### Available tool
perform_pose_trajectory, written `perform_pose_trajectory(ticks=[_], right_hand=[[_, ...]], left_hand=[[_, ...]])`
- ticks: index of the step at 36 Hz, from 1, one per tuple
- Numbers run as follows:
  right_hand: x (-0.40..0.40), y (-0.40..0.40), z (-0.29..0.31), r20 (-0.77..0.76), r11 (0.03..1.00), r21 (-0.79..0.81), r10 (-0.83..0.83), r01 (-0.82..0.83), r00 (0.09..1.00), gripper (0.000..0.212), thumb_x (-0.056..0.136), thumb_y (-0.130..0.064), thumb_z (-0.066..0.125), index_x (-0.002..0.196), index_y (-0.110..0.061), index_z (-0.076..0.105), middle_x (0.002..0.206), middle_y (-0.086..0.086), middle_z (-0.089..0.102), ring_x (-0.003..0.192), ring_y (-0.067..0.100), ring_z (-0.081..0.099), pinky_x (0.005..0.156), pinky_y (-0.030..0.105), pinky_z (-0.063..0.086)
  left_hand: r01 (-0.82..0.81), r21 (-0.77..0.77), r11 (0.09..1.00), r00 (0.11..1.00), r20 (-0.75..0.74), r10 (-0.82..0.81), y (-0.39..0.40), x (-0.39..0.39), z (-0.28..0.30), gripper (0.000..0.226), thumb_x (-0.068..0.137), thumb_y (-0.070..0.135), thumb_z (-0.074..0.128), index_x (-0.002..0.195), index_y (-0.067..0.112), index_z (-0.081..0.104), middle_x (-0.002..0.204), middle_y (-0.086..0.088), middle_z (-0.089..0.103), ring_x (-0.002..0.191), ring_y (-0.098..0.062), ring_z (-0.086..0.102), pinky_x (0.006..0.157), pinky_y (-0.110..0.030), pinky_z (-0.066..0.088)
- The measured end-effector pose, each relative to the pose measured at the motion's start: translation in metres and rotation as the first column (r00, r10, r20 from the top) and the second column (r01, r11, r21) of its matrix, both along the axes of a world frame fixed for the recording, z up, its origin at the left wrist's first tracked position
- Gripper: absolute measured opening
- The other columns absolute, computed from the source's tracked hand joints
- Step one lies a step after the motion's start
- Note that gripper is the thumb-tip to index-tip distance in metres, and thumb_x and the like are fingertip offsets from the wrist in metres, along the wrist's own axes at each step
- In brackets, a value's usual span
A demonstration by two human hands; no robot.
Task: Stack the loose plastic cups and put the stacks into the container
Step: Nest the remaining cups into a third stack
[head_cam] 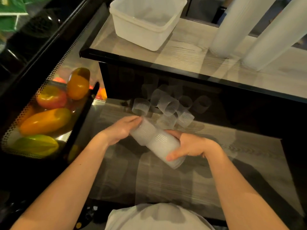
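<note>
Stack (157,144) held tilted above counter (216,163) centre, left hand (119,130) cupping top, right hand (191,145) wrapped round base. Loose cups (166,105) near back edge. Risk: slip if squeezed unevenly; container (146,22) well apart.

Looks like a juice bar or cafe counter, glass display case (54,90) on the left packed with orange, red and green fruit (45,121), tall sleeves of disposable cups (272,34) on the upper glass shelf (191,63), white plastic tub (146,24) beside them
</note>
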State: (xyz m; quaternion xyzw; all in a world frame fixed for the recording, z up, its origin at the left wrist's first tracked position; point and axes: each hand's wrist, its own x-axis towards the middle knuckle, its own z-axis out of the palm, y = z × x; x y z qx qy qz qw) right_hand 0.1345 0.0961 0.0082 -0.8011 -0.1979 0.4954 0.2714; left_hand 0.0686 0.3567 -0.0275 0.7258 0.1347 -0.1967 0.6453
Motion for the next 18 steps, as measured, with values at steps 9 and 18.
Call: perform_pose_trajectory(ticks=[9, 18], right_hand=[[-0.007, -0.022, -0.002, -0.004, 0.999, 0.016, 0.048, -0.048, 0.999, 0.118, 0.063, -0.038, 0.092, 0.156, -0.046, 0.02, 0.145, -0.019, 0.044, 0.128, 0.004, 0.047, 0.103, 0.024, 0.042], [-0.011, -0.037, 0.001, 0.049, 0.997, -0.065, 0.038, -0.035, 0.998, 0.113, 0.073, -0.043, 0.088, 0.158, -0.041, 0.014, 0.14, -0.017, 0.043, 0.12, 0.005, 0.047, 0.092, 0.016, 0.043]], left_hand=[[0.042, 0.113, 0.993, 0.999, -0.024, -0.039, -0.05, -0.007, -0.015, 0.027, 0.097, 0.018, 0.06, 0.115, 0.039, 0.058, 0.114, 0.009, 0.065, 0.11, -0.011, 0.059, 0.099, -0.029, 0.045], [0.03, 0.315, 0.949, 0.998, 0.046, -0.047, -0.083, 0.0, -0.013, 0.023, 0.103, 0.02, 0.049, 0.119, 0.018, 0.065, 0.106, 0.005, 0.062, 0.101, -0.015, 0.056, 0.079, -0.025, 0.042]])
